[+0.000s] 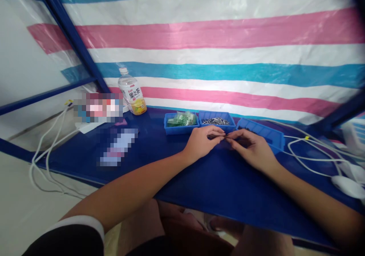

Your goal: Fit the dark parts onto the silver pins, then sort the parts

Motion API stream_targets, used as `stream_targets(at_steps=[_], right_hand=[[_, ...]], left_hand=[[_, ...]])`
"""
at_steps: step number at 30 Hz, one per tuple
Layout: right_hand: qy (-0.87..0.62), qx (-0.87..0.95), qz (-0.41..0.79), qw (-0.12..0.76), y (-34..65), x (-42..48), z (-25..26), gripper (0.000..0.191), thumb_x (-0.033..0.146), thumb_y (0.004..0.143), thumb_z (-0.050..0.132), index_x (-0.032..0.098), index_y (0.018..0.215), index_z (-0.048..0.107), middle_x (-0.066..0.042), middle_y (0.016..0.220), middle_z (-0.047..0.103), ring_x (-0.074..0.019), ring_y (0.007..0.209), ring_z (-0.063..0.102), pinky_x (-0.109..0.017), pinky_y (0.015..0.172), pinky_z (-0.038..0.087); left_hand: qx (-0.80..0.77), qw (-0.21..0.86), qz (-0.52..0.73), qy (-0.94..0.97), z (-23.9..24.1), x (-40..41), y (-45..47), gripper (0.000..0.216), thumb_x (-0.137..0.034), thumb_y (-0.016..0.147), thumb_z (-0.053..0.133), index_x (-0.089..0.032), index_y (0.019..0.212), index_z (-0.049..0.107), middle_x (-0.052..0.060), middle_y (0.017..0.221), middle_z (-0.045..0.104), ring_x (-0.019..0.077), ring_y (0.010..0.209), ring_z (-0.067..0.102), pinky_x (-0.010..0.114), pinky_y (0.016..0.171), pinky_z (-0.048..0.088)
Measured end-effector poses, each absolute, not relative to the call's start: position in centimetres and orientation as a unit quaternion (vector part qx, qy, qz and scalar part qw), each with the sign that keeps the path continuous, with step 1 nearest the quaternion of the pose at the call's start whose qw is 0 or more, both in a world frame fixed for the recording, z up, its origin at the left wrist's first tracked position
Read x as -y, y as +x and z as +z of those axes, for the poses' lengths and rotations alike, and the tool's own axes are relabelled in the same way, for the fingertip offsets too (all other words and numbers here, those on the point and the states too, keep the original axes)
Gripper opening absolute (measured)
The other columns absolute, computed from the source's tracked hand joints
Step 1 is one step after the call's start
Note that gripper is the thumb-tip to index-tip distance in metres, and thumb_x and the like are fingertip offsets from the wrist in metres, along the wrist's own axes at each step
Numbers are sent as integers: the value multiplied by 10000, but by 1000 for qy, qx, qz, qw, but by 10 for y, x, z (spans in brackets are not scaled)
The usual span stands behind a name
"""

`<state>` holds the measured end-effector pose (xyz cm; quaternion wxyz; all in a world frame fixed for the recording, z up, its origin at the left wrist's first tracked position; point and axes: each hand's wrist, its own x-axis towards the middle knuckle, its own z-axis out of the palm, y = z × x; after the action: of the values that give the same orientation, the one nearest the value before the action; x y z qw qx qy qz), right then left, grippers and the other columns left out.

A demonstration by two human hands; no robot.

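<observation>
My left hand (202,141) and my right hand (249,146) meet fingertip to fingertip above the blue table (211,183). Both are closed in a pinch, and whatever sits between the fingers is too small and dark to name. Just behind my left hand stands a blue bin (182,129) with green plastic packets (182,119) in it. Next to it, a second blue bin (218,115) holds a pile of thin metal pieces (215,121). A third blue bin (270,134), turned at an angle, is partly hidden by my right hand; small dark pieces show inside it.
A drink bottle (132,92) with a white cap stands at the back left. White cables (48,145) hang over the left edge; others (313,157) lie on the right near a white rounded object (348,186). A striped plastic sheet (199,35) closes off the back.
</observation>
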<state>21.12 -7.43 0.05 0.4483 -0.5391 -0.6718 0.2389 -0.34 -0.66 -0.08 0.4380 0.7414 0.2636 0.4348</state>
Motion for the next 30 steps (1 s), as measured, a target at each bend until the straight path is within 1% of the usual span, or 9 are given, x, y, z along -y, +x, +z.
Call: stream_targets(at_steps=[4,7,9,13,16,21,23,26,30], right_hand=[[-524,660,250,477,211,75,1,394,496,953,769,314,1293,690,-67,1049,794,-273,884,768,-420,734,644],[-542,699,192,425,213,74,1,291,520,982,717,283,1139,778,-68,1008,799,-269,861,767,-413,737,630],[-549,704,181,413,215,73,1,293,523,987,707,266,1106,783,-70,992,804,-263,839,765,-406,723,628],[-544,697,204,421,214,74,0,377,530,972,735,267,1242,747,-74,1014,809,-254,814,765,-383,673,629],[-536,720,189,397,212,76,1,303,528,991,710,270,1133,784,-71,1016,804,-252,829,765,-373,663,611],[-521,732,152,411,209,78,9,196,428,1006,698,258,1085,753,-64,1001,785,-243,868,742,-387,733,603],[-516,751,124,394,209,79,12,139,371,1023,662,257,1035,741,-61,989,772,-234,852,721,-378,716,575],[-508,775,83,366,212,80,17,119,319,1039,619,258,1071,715,-61,1002,752,-225,822,694,-368,692,542],[-512,788,36,339,224,78,29,153,325,1076,542,252,1130,665,-78,1030,728,-234,841,692,-364,704,536]], left_hand=[[-263,485,434,712,-7,4,1,231,-52,836,808,-147,1033,732,101,1007,841,214,949,835,335,878,672],[-265,480,427,719,-9,3,1,240,-71,819,834,-147,1016,719,99,997,836,220,930,837,309,818,673],[-258,469,431,727,-8,2,0,234,-62,821,825,-149,1012,721,90,989,835,211,928,834,315,844,673],[-250,431,436,750,-5,2,-2,222,-25,828,774,-152,1005,735,67,961,829,174,889,816,321,877,671],[-244,401,427,773,-4,4,-3,214,-26,827,758,-154,998,743,55,959,823,158,874,797,310,871,665],[-233,393,425,782,-4,4,-4,225,-33,824,753,-154,1014,745,50,966,822,155,871,789,312,870,663],[-226,399,434,776,-4,3,-4,212,-60,842,761,-153,1032,741,60,984,823,162,891,792,329,887,667],[-220,413,450,761,-3,3,-2,191,-120,868,786,-153,1050,735,80,1012,823,177,914,798,356,909,671],[-216,427,466,744,-2,5,0,335,-122,881,780,-162,1204,699,117,1172,807,184,940,808,356,911,673]])
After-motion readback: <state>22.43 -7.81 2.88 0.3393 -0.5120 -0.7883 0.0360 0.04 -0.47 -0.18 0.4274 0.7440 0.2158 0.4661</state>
